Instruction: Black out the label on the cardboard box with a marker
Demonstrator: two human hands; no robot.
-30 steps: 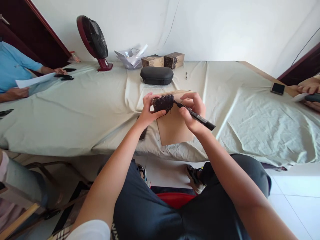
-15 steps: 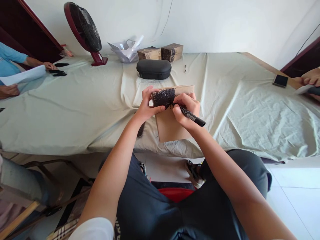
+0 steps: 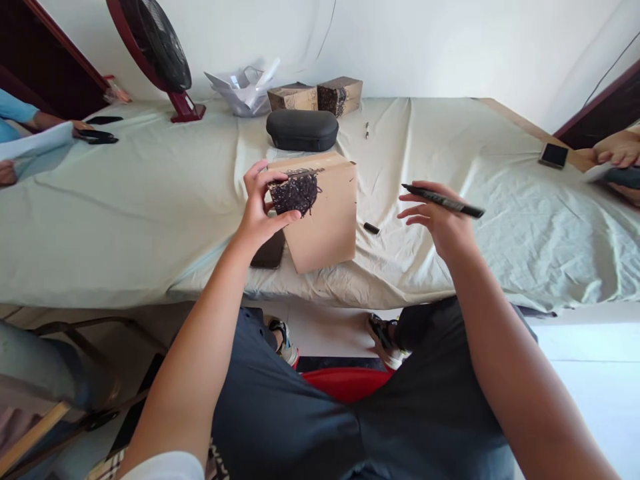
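Note:
My left hand [image 3: 263, 203] grips the left edge of a brown cardboard box [image 3: 327, 220], thumb on the near face and fingers over the top. Dense black scribble covers the box's upper left corner, close to my thumb. Off to the right of the box, my right hand [image 3: 440, 217] holds a black marker [image 3: 445, 200], its bare tip pointing left and away from the cardboard. The marker's black cap [image 3: 371, 228] lies on the cloth between the box and my right hand. Partly under the box and my left wrist is a dark phone-like slab [image 3: 270, 250].
Behind the box sit a black hard case [image 3: 303, 130], two scribbled cardboard boxes [image 3: 340, 95], a clear plastic basket [image 3: 245, 97] and a fan [image 3: 185, 103]. A small pen-like item [image 3: 367, 130] lies right of the case. Other people's hands show at both sides, near a phone [image 3: 553, 155] at right.
My right hand has lifted the marker off the box and moved right. My left hand and the box have shifted left in view, and more of the box face and the cap now show.

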